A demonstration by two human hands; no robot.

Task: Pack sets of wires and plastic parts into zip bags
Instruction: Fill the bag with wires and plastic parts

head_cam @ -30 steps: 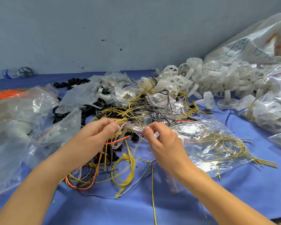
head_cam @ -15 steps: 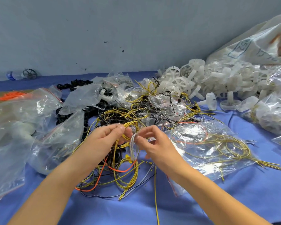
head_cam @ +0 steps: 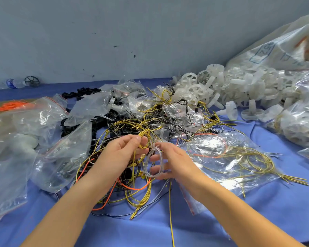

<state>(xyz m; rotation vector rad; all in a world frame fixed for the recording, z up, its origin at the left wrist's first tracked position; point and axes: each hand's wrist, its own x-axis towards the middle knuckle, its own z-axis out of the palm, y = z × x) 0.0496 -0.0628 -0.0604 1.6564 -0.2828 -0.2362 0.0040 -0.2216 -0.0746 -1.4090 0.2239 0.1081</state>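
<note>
Step, I judge: collecting a wire set over the desk (head_cam: 257, 216). The left hand (head_cam: 120, 155) pinches a yellow coil (head_cam: 144, 136); the right hand (head_cam: 174, 159) holds a grey loop (head_cam: 147, 164) on curled fingers (head_cam: 154, 157) just beside it. Next: free both from the tangle and slip them into the zip bag (head_cam: 221, 157) nearby.

both forearms bare, in from the bottom corners, converging mid-frame. left hand (head_cam: 120, 154): palm turned right, thumb and fingers pinching yellow loop (head_cam: 144, 138). right hand (head_cam: 173, 159): just beside it at centre, palm facing left, fingers part-curled, grey loop (head_cam: 152, 165) hooked over them. hands close, not touching.
</note>
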